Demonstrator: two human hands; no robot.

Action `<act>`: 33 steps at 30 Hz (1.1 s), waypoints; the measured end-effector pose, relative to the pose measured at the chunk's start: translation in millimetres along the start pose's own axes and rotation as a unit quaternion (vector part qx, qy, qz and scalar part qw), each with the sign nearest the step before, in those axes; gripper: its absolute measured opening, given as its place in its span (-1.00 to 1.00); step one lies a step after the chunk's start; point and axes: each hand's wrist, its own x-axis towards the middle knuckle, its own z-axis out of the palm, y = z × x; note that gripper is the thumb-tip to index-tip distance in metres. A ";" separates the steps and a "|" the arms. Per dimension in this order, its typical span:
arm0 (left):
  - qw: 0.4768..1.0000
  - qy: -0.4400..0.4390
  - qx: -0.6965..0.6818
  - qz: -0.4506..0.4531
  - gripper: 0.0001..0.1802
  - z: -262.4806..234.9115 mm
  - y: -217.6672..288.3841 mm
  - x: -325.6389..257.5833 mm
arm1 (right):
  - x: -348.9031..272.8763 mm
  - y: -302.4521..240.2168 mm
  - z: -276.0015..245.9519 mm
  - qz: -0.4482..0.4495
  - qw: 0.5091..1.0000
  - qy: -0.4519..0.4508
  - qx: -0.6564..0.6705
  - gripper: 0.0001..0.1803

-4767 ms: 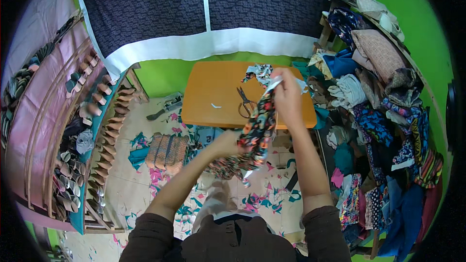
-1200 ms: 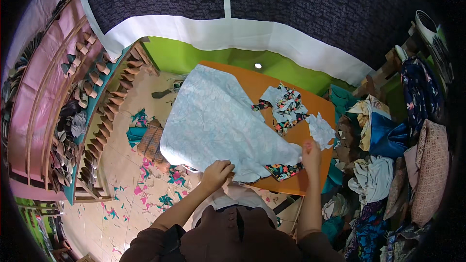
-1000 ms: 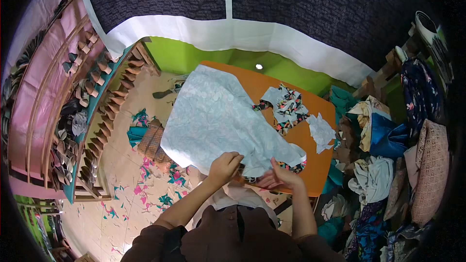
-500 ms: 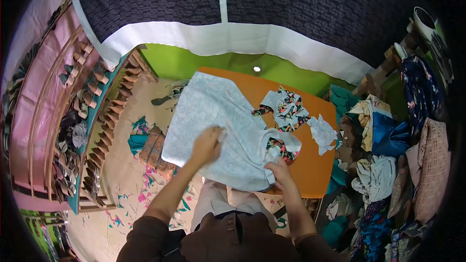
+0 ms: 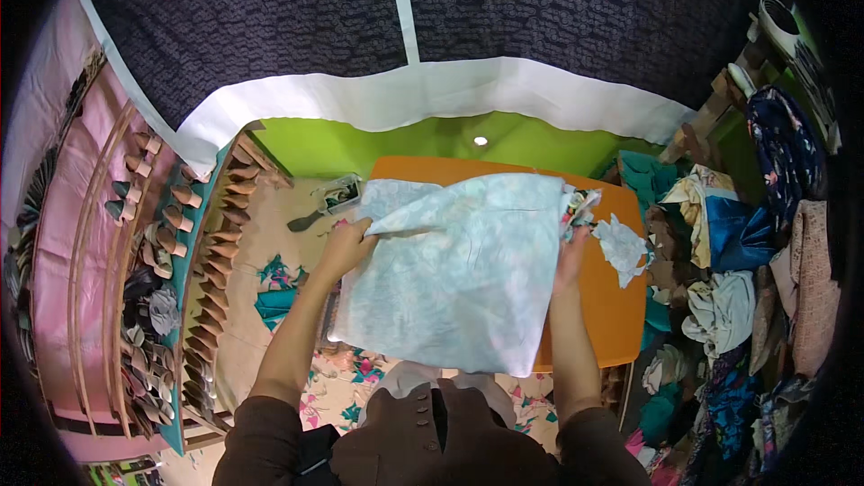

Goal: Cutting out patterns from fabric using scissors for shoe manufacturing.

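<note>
While the person stands at the near edge of the orange worktop (image 5: 612,315), the head view shows a pale blue cloth (image 5: 450,279) spread between both hands. The left hand (image 5: 346,247) pinches a fold at its upper left side, so most of the cloth lies to the right of this grip. The right hand (image 5: 568,259) is at the cloth's right edge; whether its fingers pinch, one cannot tell. The cloth reaches over the worktop's near edge. Near the worktop's right edge lies a ragged pale scrap (image 5: 623,249).
</note>
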 end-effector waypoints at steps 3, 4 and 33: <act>0.997 0.019 -0.033 -0.074 -0.76 -11.6 -0.4 7.9 | 17.3 14.3 23.6 0.172 0.950 0.097 -0.242 -0.34; 0.997 0.020 -0.035 -0.073 -0.75 -11.6 -2.5 11.7 | 18.4 18.0 27.3 0.227 0.911 0.133 -0.318 -0.34; 0.971 0.228 -0.065 -0.023 -0.76 -42.9 -9.1 87.9 | 47.9 39.3 -0.4 -0.018 0.996 0.078 0.042 -0.53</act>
